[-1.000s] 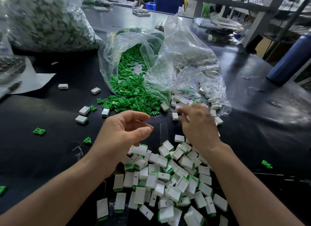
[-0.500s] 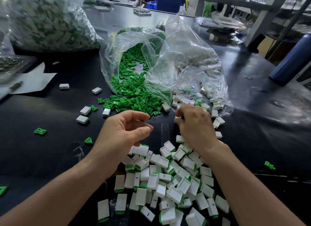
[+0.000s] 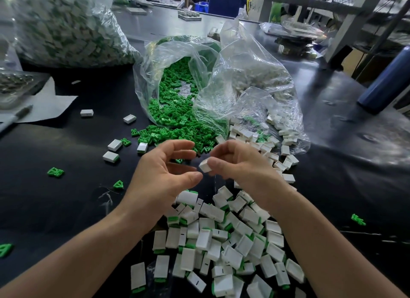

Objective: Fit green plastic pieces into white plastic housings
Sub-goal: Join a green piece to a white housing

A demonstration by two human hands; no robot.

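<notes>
Pinching a white housing [image 3: 205, 165] between thumb and fingertips, the right hand [image 3: 244, 166] hovers over the black desk [image 3: 66, 197]. Just beside it is the left hand [image 3: 159, 175], fingers loosely curled and holding nothing that shows. Beyond both hands, green pieces [image 3: 175, 122] spill from a clear bag [image 3: 199, 60]. Below the wrists lies a pile [image 3: 221, 242] of white housings with green ends.

On the table [image 3: 66, 204] a bag of inserts [image 3: 159, 60] lies at the middle, its mouth toward the person; a bag of housings [image 3: 255, 80] lies against its right side; a pile of fitted housings [image 3: 221, 242] lies nearest; above, between pile and bags, the right hand [image 3: 241, 164] pinches one housing [image 3: 205, 165] beside the left hand [image 3: 159, 175]; a full sack [image 3: 62, 31] sits back left; a bottle [image 3: 386, 80] stands far right.
</notes>
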